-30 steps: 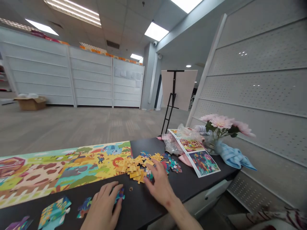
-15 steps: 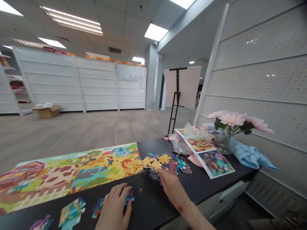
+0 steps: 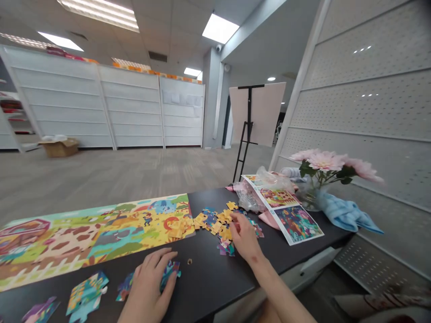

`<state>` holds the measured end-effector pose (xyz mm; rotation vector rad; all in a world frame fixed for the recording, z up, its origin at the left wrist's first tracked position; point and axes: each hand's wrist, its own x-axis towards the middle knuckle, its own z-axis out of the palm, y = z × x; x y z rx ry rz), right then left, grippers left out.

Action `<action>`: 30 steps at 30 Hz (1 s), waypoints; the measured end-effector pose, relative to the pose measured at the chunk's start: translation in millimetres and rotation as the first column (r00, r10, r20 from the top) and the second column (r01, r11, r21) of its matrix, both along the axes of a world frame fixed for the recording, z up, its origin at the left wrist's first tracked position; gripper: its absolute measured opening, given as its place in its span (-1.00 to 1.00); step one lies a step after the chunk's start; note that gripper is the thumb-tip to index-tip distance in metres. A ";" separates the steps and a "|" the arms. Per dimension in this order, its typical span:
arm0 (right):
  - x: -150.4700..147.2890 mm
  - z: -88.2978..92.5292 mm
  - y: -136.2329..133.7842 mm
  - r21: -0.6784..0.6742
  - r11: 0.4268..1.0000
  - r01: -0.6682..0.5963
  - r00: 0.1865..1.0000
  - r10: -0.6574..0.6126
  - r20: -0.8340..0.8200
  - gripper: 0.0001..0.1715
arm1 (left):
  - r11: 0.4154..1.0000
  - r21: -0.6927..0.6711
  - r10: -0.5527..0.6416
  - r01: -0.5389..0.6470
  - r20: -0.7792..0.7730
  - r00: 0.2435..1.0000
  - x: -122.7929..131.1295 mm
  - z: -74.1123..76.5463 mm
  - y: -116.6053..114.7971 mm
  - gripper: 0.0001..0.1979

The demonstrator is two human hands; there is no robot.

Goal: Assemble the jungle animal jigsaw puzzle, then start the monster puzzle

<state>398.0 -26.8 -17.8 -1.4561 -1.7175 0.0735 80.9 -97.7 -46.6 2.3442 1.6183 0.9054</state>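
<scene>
My left hand (image 3: 150, 282) lies palm down on the black tabletop, fingers apart, over a joined cluster of blue and purple jigsaw pieces (image 3: 172, 269) that it partly covers. My right hand (image 3: 245, 240) is at a loose heap of jigsaw pieces (image 3: 215, 220), yellow ones mixed with blue and purple. Its fingers are curled together at the heap's right side; what lies between their tips is hidden. Left of my left hand sit a teal and yellow joined section (image 3: 86, 294) and a purple section (image 3: 42, 309).
Along the table's far side lies a long assembled farm and animal puzzle (image 3: 128, 233). To the right are a printed picture sheet (image 3: 298, 224), clear plastic wrapping (image 3: 249, 197), a blue cloth (image 3: 346, 213) and a vase of pink flowers (image 3: 325, 161). An easel (image 3: 249, 116) stands beyond.
My right hand has shifted slightly up and right over the heap, with its fingers curled in; yellow pieces there lie differently. My left hand stays on its cluster. The whole view has shifted a little.
</scene>
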 end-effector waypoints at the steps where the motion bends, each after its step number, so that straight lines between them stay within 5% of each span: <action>1: -3.2 0.8 -2.5 0.010 0.999 -0.030 0.999 0.030 0.022 -0.61 | 1.000 -0.025 -0.009 0.009 0.009 1.000 -0.5 4.8 4.5 -0.65; 5: -13.5 0.6 -9.1 -0.044 0.981 -0.188 0.964 0.193 0.181 -0.56 | 0.994 -0.107 0.027 -0.038 -0.096 0.995 11.0 34.1 36.3 -0.54; 9: -14.1 -4.9 -6.2 -0.067 0.978 -0.197 0.956 0.207 0.207 -0.72 | 0.987 -0.132 0.075 -0.097 -0.163 0.984 29.0 51.8 78.1 -0.41; 19: 8.5 -13.0 9.9 0.007 1.000 0.010 0.993 -0.009 -0.120 -0.61 | 0.991 -0.123 0.051 -0.060 -0.076 0.996 31.5 41.7 99.6 -0.57; 25: 22.9 -10.0 20.9 -0.023 0.991 0.128 0.974 -0.130 -0.185 -0.46 | 0.982 -0.128 0.146 -0.142 0.017 0.989 4.1 42.0 117.6 -0.55; 30: 37.2 3.6 60.2 -0.063 0.979 0.196 0.967 -0.204 -0.154 -0.39 | 0.972 -0.159 0.182 -0.175 0.030 0.983 -23.3 42.5 121.2 -0.59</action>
